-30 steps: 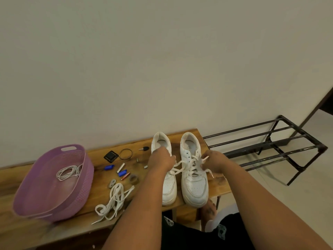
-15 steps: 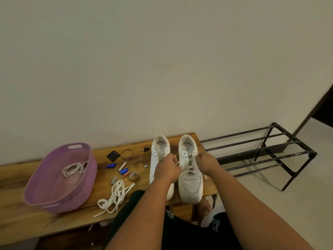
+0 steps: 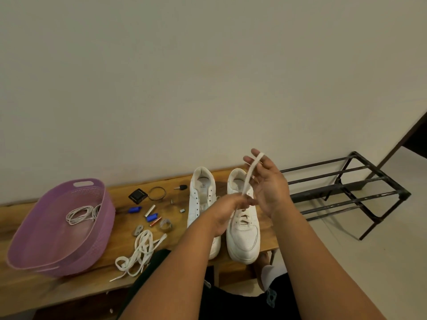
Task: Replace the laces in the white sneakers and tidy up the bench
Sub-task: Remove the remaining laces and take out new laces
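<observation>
Pulling a lace [image 3: 250, 174] up out of the right sneaker [image 3: 242, 236], the right hand [image 3: 270, 190] is raised above the shoe with its fingers spread and only loosely bent, the flat lace draped over them, while the left hand [image 3: 227, 209] pinches the lower stretch of the same lace just over the eyelets. Both sneakers stand near the bench's [image 3: 27, 289] right end, toes close to its front edge; the left sneaker [image 3: 201, 204] shows bare eyelets. The likeliest trouble is the lace slipping off those loose right fingers, since nothing clamps it there. A sharp tug could also drag the right sneaker over the front edge, because no hand steadies it. A heap of loose laces [image 3: 141, 255] lies at the front edge left of the shoes, one tip trailing off; a forearm could sweep it to the floor. Small bits beside the purple basket [image 3: 99, 227] near the left end could scatter likewise.
</observation>
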